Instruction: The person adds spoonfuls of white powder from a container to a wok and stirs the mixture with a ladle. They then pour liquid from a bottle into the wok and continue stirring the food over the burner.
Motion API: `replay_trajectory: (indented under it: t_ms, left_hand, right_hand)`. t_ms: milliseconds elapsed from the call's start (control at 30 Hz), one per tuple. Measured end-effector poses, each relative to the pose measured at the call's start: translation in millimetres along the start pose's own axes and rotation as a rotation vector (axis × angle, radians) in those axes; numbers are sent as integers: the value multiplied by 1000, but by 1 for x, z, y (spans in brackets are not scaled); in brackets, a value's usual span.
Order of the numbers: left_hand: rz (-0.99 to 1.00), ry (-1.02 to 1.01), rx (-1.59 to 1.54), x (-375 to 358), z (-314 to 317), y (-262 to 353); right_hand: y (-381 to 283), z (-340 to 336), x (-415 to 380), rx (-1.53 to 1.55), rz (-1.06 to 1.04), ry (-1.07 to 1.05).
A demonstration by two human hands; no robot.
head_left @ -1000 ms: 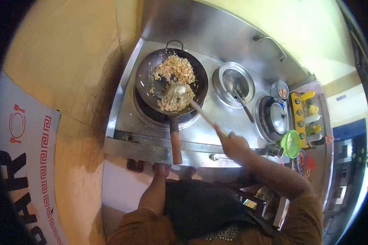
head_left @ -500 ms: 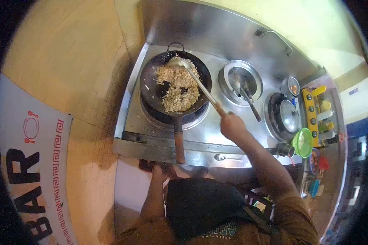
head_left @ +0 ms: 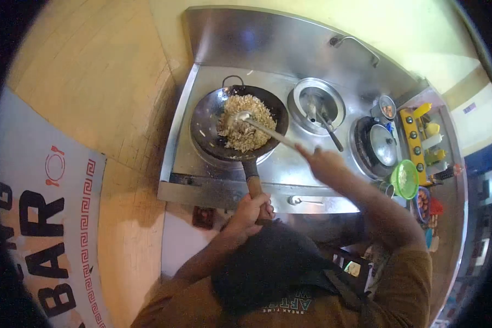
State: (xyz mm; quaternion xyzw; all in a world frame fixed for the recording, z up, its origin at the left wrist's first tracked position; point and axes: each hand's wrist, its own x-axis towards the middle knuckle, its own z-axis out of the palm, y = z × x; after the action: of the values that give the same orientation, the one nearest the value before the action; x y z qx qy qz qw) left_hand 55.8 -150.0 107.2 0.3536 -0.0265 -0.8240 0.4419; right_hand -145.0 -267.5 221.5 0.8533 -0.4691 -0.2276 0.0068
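Note:
My left hand (head_left: 249, 209) is wrapped round the wooden handle of a dark wok (head_left: 206, 123). Browned fried rice (head_left: 250, 140) is heaped in the middle and right of the wok, with a few bits on its bare left wall. My right hand (head_left: 325, 164) is closed on the wooden end of a long-handled ladle (head_left: 268, 131). The ladle's metal bowl presses into the rice near its centre. The wok sits tilted over the left burner, its loop handle (head_left: 233, 80) at the far side.
A round metal pot (head_left: 296, 105) holding a dark-handled utensil stands right of the wok. Farther right are a lidded pan (head_left: 385, 145), a green basket (head_left: 411, 180) and a yellow rack (head_left: 410, 135) of bottles. A metal spoon (head_left: 305, 201) lies on the front ledge.
My left hand has come up from below the counter and taken hold of the wok handle. The wok has shifted and tilted, the rice is gathered together, and the ladle has come nearer me.

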Motion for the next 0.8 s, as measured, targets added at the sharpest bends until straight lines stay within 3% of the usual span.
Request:
replay_trajectory:
  t_ms: [133, 233, 300, 467, 567, 667, 800]
  left_hand:
    - [13, 49, 259, -2, 6, 33]
    - [9, -88, -21, 30, -23, 28]
    - [20, -47, -70, 35, -29, 26]
    - [41, -73, 64, 54, -62, 19]
    - [10, -140, -43, 57, -79, 16]
    - [72, -123, -27, 62, -91, 11]
    - [58, -70, -23, 50, -83, 20]
  right_hand:
    - [29, -65, -14, -252, 24, 36]
    - [34, -89, -35, -305, 61, 50]
    - [32, -87, -41, -317, 82, 18]
    - [18, 13, 32, 291, 268, -59]
    - [16, 64, 46, 670, 130, 283]
    - [-5, 76, 102, 795, 317, 271]
    - [-13, 49, 106, 773, 102, 131]
